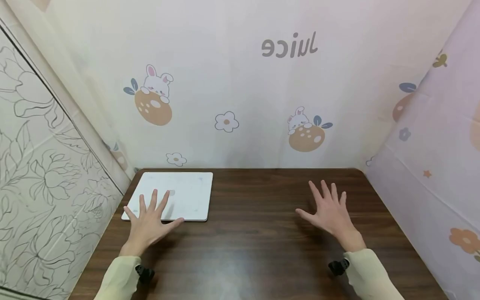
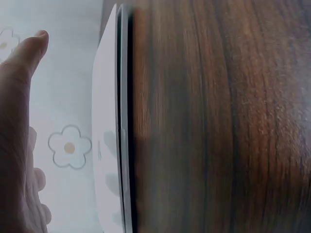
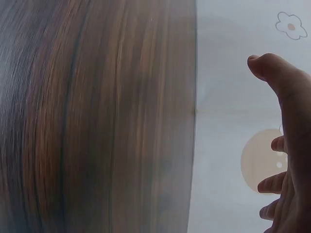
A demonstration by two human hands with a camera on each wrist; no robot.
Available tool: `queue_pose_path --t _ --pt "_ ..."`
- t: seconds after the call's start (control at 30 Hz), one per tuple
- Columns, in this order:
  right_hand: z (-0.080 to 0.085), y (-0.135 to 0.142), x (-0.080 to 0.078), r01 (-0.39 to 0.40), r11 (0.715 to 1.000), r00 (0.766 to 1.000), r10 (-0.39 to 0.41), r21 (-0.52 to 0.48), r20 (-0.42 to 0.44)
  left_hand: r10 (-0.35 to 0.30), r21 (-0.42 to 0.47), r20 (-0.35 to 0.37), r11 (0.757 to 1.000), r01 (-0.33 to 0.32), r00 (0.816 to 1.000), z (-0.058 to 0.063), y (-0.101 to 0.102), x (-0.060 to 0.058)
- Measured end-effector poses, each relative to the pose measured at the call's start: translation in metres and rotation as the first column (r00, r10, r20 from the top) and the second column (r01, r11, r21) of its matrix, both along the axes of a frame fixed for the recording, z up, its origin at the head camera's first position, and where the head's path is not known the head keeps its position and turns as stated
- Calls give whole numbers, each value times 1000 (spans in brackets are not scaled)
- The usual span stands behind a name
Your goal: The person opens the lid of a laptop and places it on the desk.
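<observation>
Lying beneath left fingers (image 1: 153, 202): white slab (image 1: 192, 196)

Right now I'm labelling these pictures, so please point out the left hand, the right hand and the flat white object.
Left hand (image 1: 148, 221): head view, back of the hand.
Right hand (image 1: 331, 213): head view, back of the hand.
Flat white object (image 1: 187, 197): head view, top surface.

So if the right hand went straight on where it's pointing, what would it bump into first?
Probably the printed backdrop beyond the table; nothing shows standing between it and the right hand, though the depth is hard to judge.
</observation>
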State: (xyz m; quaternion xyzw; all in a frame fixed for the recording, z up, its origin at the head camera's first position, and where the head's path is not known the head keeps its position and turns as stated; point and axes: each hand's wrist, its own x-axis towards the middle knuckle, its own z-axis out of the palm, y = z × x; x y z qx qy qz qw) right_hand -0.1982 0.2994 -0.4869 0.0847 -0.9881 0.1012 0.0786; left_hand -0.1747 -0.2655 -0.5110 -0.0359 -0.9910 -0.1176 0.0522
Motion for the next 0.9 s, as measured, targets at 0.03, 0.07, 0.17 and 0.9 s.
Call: queue_pose_path --t 0.03,0.07,0.17,0.9 --pt "-1 -2 0 -1 1000 1000 1 -7 2 4 12 3 1000 -4 1000 -1 -1 0" --pt "-2 -5 -1 -4 1000 1000 4 -14 2 7 25 3 1000 -7 1000 -2 -3 -1" --pt "-5 -15 -3 -13 999 1000 13 -47 0 28 57 0 998 -28 1000 -4 -7 -3" --pt "-32 -128 -3 -108 955 992 122 -275 33 91 113 -38 990 -86 995 -9 -48 -18"
